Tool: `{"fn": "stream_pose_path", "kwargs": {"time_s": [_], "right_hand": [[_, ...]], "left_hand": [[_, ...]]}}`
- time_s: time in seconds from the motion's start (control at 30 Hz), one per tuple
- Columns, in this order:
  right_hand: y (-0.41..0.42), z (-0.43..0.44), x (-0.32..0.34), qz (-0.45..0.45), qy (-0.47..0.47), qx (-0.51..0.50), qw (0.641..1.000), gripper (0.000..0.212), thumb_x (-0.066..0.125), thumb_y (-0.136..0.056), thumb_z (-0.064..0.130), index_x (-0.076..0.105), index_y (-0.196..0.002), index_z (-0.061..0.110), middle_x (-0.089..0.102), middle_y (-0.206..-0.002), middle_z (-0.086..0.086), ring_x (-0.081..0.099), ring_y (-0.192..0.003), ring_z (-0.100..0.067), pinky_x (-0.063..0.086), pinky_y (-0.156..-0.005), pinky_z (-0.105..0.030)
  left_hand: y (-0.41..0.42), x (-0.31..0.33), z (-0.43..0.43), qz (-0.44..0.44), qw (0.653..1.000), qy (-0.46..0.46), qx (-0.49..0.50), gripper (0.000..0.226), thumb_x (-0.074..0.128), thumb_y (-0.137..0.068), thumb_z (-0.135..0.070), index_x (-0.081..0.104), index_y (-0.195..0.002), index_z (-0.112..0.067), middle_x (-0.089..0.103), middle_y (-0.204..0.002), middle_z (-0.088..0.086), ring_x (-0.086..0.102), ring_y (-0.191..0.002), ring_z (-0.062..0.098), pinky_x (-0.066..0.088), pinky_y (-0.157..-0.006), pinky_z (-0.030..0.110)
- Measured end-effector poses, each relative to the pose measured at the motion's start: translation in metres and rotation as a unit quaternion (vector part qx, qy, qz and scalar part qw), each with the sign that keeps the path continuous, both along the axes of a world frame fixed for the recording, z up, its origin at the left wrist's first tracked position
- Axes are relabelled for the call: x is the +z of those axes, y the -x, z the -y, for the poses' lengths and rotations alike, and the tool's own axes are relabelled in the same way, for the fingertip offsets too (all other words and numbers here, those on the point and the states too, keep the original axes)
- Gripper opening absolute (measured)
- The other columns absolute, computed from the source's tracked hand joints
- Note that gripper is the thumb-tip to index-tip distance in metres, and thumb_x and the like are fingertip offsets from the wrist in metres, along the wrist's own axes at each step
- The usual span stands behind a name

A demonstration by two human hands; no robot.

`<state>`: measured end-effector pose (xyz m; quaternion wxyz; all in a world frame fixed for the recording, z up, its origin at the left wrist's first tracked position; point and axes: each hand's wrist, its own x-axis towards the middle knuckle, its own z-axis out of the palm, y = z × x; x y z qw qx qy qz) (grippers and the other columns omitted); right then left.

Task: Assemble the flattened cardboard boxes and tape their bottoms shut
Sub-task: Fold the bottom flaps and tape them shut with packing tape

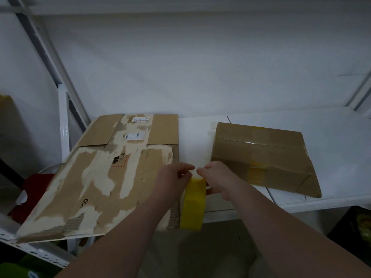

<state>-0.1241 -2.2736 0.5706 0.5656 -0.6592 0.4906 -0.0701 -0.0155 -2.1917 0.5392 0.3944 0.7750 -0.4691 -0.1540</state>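
Note:
A yellow tape roll [193,205] stands on edge in front of me at the white shelf's front edge. My left hand [173,177] and my right hand [217,177] both hold it at its top, fingers curled and fingertips nearly meeting above the roll. A large flattened cardboard box [104,177] with torn, peeled patches and a "UN 3481" mark lies on the left, overhanging the shelf edge. A smaller flattened brown box [263,157] with clear and yellow tape strips lies on the right.
The white shelf [331,141] runs back to a white wall. A white metal upright [64,125] stands at the left. A red object [34,185] sits below left, a perforated rail [30,249] at lower left, and dark items [359,225] at lower right.

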Motion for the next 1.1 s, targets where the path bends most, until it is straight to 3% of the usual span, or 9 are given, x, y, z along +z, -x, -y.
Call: {"fn": "stream_pose_path", "kwargs": {"time_s": [0.1,0.23,0.4,0.57,0.63,0.73,0.8,0.93,1.1], "right_hand": [[0.0,0.0,0.0,-0.001,0.005,0.002,1.0,0.013,0.049,-0.098,0.02,0.055,-0.096,0.009,0.055,-0.095,-0.009,0.057,-0.085,-0.02,0.055,-0.061,-0.027],[-0.003,-0.001,-0.001,-0.008,0.023,0.006,1.0,0.02,0.05,-0.097,0.018,0.058,-0.107,0.001,0.057,-0.099,-0.014,0.061,-0.084,-0.023,0.058,-0.077,-0.039],[-0.005,-0.003,-0.007,-0.004,0.035,-0.022,0.999,0.023,0.056,-0.094,0.019,0.061,-0.104,-0.001,0.061,-0.092,-0.015,0.061,-0.072,-0.021,0.059,-0.076,-0.042],[-0.002,-0.007,-0.014,0.005,0.077,-0.058,0.995,0.033,0.056,-0.092,0.022,0.064,-0.102,-0.009,0.063,-0.102,-0.027,0.066,-0.084,-0.034,0.057,-0.076,-0.049],[0.001,-0.007,-0.016,0.036,0.04,-0.084,0.995,0.03,0.054,-0.094,0.019,0.062,-0.105,-0.008,0.063,-0.099,-0.024,0.066,-0.087,-0.035,0.059,-0.071,-0.046],[0.007,-0.01,-0.011,0.103,-0.051,-0.097,0.989,0.015,0.052,-0.097,0.015,0.057,-0.109,0.009,0.058,-0.096,-0.009,0.063,-0.083,-0.022,0.055,-0.052,-0.029],[0.01,-0.01,-0.011,0.127,-0.062,-0.081,0.987,0.018,0.053,-0.097,0.019,0.058,-0.113,0.012,0.057,-0.103,-0.006,0.059,-0.088,-0.018,0.054,-0.052,-0.026],[0.01,-0.009,-0.014,0.141,0.003,-0.047,0.989,0.021,0.056,-0.095,0.026,0.064,-0.113,0.02,0.057,-0.109,0.002,0.055,-0.097,-0.011,0.059,-0.065,-0.031],[0.008,-0.01,-0.019,0.09,0.186,0.035,0.978,0.009,0.064,-0.09,0.022,0.068,-0.096,0.017,0.058,-0.101,0.002,0.059,-0.085,-0.011,0.058,-0.06,-0.026]], "left_hand": [[-0.001,0.005,-0.001,0.036,0.999,-0.017,-0.003,0.023,0.064,-0.09,-0.017,0.07,-0.112,-0.018,0.07,-0.109,-0.004,0.054,-0.089,-0.002,0.04,-0.082,0.012],[-0.002,0.011,0.001,0.104,0.993,-0.05,-0.023,0.023,0.059,-0.093,-0.021,0.07,-0.113,-0.019,0.069,-0.109,-0.003,0.052,-0.088,-0.002,0.035,-0.076,0.008],[0.0,0.008,0.005,0.15,0.985,-0.075,-0.034,0.021,0.05,-0.096,-0.016,0.07,-0.105,-0.016,0.064,-0.104,0.001,0.05,-0.086,0.006,0.035,-0.075,0.014],[0.0,0.002,0.008,0.123,0.989,-0.075,-0.007,0.017,0.057,-0.094,-0.022,0.068,-0.104,-0.015,0.038,-0.103,-0.004,0.042,-0.091,0.009,0.036,-0.079,0.018],[-0.001,0.002,0.008,0.117,0.99,-0.082,-0.014,0.016,0.057,-0.094,-0.022,0.068,-0.103,-0.014,0.038,-0.102,-0.004,0.044,-0.09,0.008,0.036,-0.079,0.018],[-0.003,0.001,0.006,0.098,0.992,-0.076,-0.025,0.016,0.055,-0.095,-0.021,0.067,-0.101,-0.012,0.044,-0.1,-0.004,0.048,-0.09,0.009,0.037,-0.077,0.019],[-0.004,0.0,0.005,0.083,0.994,-0.07,-0.027,0.016,0.054,-0.095,-0.02,0.067,-0.1,-0.012,0.047,-0.097,-0.003,0.049,-0.088,0.01,0.037,-0.076,0.02],[-0.002,0.001,0.004,0.027,0.997,-0.066,-0.02,0.014,0.053,-0.095,-0.019,0.066,-0.094,-0.013,0.051,-0.094,0.0,0.052,-0.084,0.014,0.045,-0.075,0.027],[0.001,0.002,0.002,-0.056,0.997,-0.059,-0.001,0.015,0.054,-0.095,-0.019,0.067,-0.09,-0.012,0.054,-0.076,-0.006,0.05,-0.069,0.007,0.039,-0.06,0.021]]}}
